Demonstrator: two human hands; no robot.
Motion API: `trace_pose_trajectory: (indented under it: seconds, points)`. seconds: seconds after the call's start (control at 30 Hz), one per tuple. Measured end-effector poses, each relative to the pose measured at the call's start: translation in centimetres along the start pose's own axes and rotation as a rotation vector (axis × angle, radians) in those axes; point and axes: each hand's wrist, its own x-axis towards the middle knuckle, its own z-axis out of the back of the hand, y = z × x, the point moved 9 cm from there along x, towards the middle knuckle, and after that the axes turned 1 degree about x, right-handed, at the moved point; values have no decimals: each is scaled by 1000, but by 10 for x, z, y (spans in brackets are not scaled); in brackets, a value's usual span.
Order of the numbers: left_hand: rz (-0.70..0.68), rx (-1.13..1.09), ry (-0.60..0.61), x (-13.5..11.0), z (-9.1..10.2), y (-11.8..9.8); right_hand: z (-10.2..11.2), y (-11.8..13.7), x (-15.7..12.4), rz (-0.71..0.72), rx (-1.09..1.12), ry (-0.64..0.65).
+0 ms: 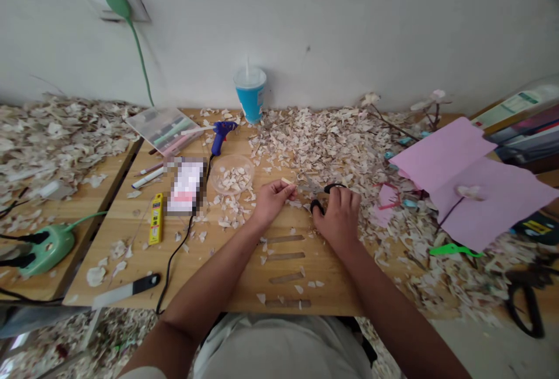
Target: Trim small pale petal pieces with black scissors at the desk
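Between thumb and fingertips, my left hand (275, 199) pinches a small pale piece (287, 181) that looks like a scrap of petal or shell; its exact kind is unclear. My right hand (340, 216) grips black-handled scissors (318, 206), their blades angled toward the left hand. Pale dry flakes (323, 140) lie heaped just beyond both hands. A clear round bowl (213, 176) holding more flakes stands left of my left hand. Below the hands, several thin brownish strips (286, 256) lie spaced apart on the wooden table (244, 286).
A blue cup (251, 96) stands by the wall, with a blue glue gun (220, 137) left of it. A phone (186, 187), yellow box (156, 219) and black-handled scraper (126, 290) lie left. Pink paper sheets (484, 198) and a green tool (454, 249) lie right.
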Motion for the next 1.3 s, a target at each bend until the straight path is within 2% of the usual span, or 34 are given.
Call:
trace_pose_trajectory:
  seconds: [0.2,0.37,0.53,0.73,1.03,1.3]
  points:
    - [-43,52,8,2,1,-8,-7,-4,-1,-16,67,14]
    - [-124,-219,17,8,7,-10,-11,-5,1,-1,107,3]
    - [-89,-363,-31,9,9,2,-10,-2,1,34,99,39]
    - [-104,-363,-113,6,12,5,-5,-1,1,19,41,19]
    - [-5,-192,-95,2,8,10,-3,-2,0,-34,-3,31]
    - [17,-112,-44,1,0,9,-1,0,0,-64,-43,37]
